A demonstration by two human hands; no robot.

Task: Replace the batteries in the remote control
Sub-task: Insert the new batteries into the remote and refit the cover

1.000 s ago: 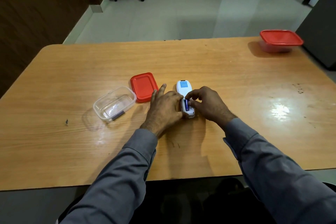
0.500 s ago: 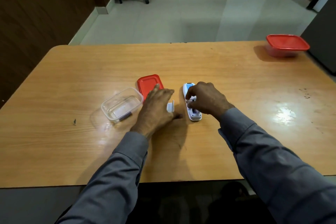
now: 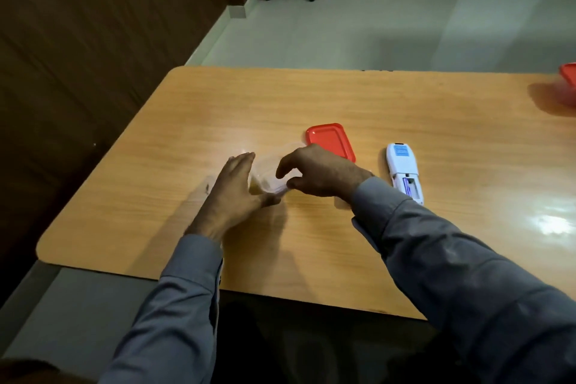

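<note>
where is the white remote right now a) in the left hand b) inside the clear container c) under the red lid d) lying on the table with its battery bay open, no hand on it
d: the white remote lies on the table with its battery bay uncovered, right of the red lid, while the left hand and right hand are both over at the clear container.

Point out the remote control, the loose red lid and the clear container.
remote control (image 3: 402,165): head view, on its white back, above the open battery bay.
red lid (image 3: 328,140): head view, on its flat centre.
clear container (image 3: 268,171): head view, blurred, on its wall between both hands.
</note>
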